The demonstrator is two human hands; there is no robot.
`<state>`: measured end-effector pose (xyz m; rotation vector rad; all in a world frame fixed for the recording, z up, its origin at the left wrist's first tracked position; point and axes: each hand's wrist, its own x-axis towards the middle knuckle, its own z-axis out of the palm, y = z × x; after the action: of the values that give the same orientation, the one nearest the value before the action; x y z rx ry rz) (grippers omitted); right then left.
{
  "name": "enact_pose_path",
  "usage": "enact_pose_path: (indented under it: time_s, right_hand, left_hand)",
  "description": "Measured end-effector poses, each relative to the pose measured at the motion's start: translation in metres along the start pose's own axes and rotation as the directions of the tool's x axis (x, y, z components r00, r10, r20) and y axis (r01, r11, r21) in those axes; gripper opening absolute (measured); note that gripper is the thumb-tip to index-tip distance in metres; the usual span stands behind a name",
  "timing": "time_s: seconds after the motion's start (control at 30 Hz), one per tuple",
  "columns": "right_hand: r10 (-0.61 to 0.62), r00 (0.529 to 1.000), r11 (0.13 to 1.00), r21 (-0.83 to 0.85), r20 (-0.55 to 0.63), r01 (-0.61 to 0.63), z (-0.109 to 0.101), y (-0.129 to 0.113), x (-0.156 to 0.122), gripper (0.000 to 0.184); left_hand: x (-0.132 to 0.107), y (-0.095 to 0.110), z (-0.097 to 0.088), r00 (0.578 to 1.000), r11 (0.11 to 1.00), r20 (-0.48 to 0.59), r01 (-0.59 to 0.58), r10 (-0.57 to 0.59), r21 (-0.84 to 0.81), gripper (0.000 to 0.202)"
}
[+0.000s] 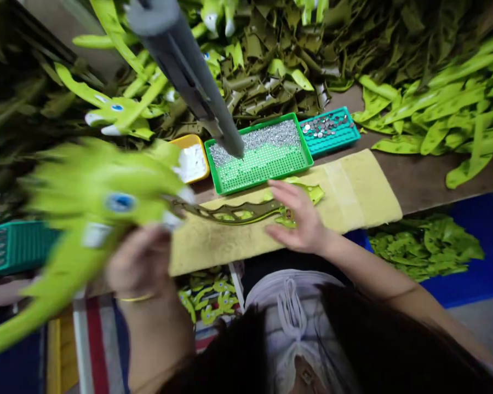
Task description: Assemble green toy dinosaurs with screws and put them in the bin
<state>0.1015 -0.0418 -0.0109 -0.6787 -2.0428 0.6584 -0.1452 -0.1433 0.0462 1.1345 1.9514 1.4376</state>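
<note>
My left hand (142, 262) is closed on a lime-green plastic dinosaur head (107, 180) with a blue eye, white horn tips and a long tapering end. It is raised at the left and smeared by motion. My right hand (302, 221), fingers spread, lies over a curved olive plastic piece (242, 213) with a lime-green shell part (315, 192) at its right end. Whether the fingers press on it I cannot tell. Both pieces rest on a folded yellow cloth (217, 246). A grey screwdriver-like tool (189, 76) hangs point down above, touched by neither hand.
Behind the cloth stand a green basket of small screws (267, 164), a teal basket of metal discs (332, 131) and a yellow tub of white stuff (191, 161). Olive shells (263, 65) and lime-green parts (456, 104) are heaped beyond. A blue bin (485, 273) sits lower right.
</note>
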Motion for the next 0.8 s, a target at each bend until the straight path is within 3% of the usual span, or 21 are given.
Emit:
enact_pose_path:
  time_s: [0.07,0.13,0.2,0.27,0.37,0.5,0.6,0.7,0.8]
  right_hand:
    - [-0.097,0.975,0.993,-0.053,0.200,0.109,0.013,-0.005,-0.008,0.064]
    - [-0.125,0.933,0.984,-0.082,0.337,0.161,0.016,-0.004,-0.016,0.069]
    - [-0.099,0.890,0.986,-0.074,0.445,0.147,0.008,0.000,-0.022,0.069]
    - [-0.051,0.861,0.993,-0.067,0.505,0.098,-0.005,0.003,-0.024,0.069]
    - [-0.013,0.855,0.995,-0.077,0.518,0.061,-0.025,0.002,-0.020,0.068]
    - [-0.026,0.858,0.988,-0.116,0.513,0.100,-0.044,-0.002,-0.003,0.071]
    - [-0.038,0.898,0.976,-0.175,0.439,0.127,-0.058,0.006,0.009,0.068]
    - [0.031,0.946,0.955,-0.290,0.322,0.068,-0.072,0.026,0.013,0.071]
    - [0.085,0.943,0.941,-0.336,0.323,0.031,-0.076,0.046,0.004,0.071]
  left_hand:
    - [-0.052,-0.021,0.032,0.979,0.932,0.085,0.201,-0.184,-0.303,0.056]
    - [-0.081,-0.036,0.057,0.921,0.850,0.225,0.381,-0.317,-0.364,0.057]
    - [-0.091,-0.043,0.071,0.884,0.810,0.299,0.455,-0.360,-0.370,0.058]
    - [-0.092,-0.043,0.077,0.886,0.805,0.313,0.449,-0.343,-0.389,0.061]
    - [-0.088,-0.034,0.083,0.898,0.806,0.327,0.418,-0.295,-0.420,0.064]
    - [-0.083,-0.023,0.094,0.900,0.769,0.351,0.411,-0.257,-0.491,0.064]
    - [-0.080,-0.026,0.094,0.894,0.749,0.365,0.427,-0.262,-0.507,0.054]
    - [-0.077,-0.041,0.084,0.891,0.732,0.252,0.453,-0.376,-0.509,0.044]
    - [-0.076,-0.057,0.075,0.810,0.644,0.190,0.562,-0.554,-0.519,0.035]
